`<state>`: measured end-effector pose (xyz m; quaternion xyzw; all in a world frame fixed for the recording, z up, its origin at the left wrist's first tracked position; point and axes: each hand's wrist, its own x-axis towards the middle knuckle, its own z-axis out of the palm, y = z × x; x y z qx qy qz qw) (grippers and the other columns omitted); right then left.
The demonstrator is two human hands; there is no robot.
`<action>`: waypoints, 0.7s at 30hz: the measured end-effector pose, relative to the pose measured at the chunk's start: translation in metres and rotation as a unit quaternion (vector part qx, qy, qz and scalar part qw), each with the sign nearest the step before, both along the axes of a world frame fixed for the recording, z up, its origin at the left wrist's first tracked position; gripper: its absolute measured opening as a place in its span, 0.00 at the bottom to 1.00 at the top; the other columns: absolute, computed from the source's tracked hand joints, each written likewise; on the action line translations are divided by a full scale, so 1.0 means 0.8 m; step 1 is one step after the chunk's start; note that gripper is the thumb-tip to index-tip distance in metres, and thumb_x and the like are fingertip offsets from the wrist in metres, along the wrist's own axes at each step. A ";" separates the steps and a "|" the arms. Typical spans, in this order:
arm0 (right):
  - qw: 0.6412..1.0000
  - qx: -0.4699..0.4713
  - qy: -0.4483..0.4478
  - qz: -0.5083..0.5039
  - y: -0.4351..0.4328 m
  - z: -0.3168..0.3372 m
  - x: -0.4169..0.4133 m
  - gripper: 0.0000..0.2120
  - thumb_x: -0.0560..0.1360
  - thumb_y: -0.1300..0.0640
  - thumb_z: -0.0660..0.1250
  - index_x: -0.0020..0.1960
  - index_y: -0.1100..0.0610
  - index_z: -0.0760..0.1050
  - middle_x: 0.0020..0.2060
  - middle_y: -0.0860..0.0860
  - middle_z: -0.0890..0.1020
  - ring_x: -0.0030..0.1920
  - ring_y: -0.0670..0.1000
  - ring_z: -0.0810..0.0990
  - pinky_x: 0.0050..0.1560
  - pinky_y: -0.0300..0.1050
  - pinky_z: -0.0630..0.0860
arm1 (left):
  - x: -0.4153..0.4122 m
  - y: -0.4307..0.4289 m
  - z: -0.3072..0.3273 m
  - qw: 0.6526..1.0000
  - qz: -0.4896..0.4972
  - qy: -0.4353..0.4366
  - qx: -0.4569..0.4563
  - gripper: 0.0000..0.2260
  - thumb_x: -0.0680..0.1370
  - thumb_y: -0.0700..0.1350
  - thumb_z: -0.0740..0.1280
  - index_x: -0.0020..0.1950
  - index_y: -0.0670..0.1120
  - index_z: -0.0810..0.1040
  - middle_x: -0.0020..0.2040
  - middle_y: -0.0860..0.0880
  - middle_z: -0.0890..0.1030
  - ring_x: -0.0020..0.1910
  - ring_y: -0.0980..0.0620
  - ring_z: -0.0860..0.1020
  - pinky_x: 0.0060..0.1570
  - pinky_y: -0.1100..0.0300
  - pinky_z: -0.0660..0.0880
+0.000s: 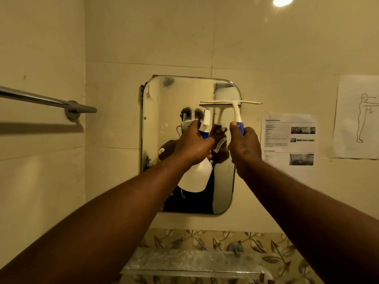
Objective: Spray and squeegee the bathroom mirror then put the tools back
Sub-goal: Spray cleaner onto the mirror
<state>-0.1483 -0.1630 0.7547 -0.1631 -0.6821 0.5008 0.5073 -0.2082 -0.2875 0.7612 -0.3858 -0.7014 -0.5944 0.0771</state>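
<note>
Both hands were up at the mirror [164, 99], which hung at the centre of the frame on the tiled wall. My left hand [192, 145] was wrapped around the neck of the white spray bottle [196, 177], just left of centre, with its nozzle raised toward the glass. My right hand [245, 144] gripped the blue handle of the squeegee [231, 103], just right of centre, its pale blade lying level against the upper right part of the mirror and jutting past the right edge. Droplets clung to the glass above the blade. I saw a towel bar [47, 101] at the left, printed sheets [289, 138] taped at the right, and a glass shelf [192, 263] at the bottom centre.
</note>
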 end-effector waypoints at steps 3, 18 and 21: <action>1.000 -0.005 -0.016 0.019 -0.012 -0.005 -0.004 0.17 0.81 0.38 0.58 0.58 0.51 0.70 0.42 0.51 0.77 0.38 0.48 0.76 0.37 0.45 0.75 | -0.021 -0.028 -0.019 0.999 0.014 -0.029 -0.001 0.23 0.77 0.39 0.69 0.71 0.51 0.68 0.55 0.47 0.80 0.40 0.48 0.83 0.44 0.51 0.84; 0.995 0.012 -0.051 0.082 -0.105 -0.032 -0.057 0.20 0.81 0.38 0.59 0.66 0.51 0.70 0.51 0.54 0.80 0.46 0.53 0.80 0.48 0.51 0.81 | -0.074 -0.153 -0.078 0.983 0.180 -0.019 -0.029 0.21 0.78 0.41 0.69 0.69 0.50 0.68 0.52 0.47 0.80 0.39 0.49 0.83 0.38 0.57 0.79; 0.995 0.004 -0.054 0.087 -0.118 -0.039 -0.062 0.21 0.80 0.37 0.59 0.66 0.50 0.69 0.55 0.56 0.80 0.54 0.59 0.82 0.56 0.61 0.81 | -0.066 -0.149 -0.087 0.987 0.160 -0.019 -0.025 0.20 0.78 0.41 0.68 0.67 0.50 0.69 0.47 0.51 0.80 0.38 0.48 0.84 0.41 0.55 0.81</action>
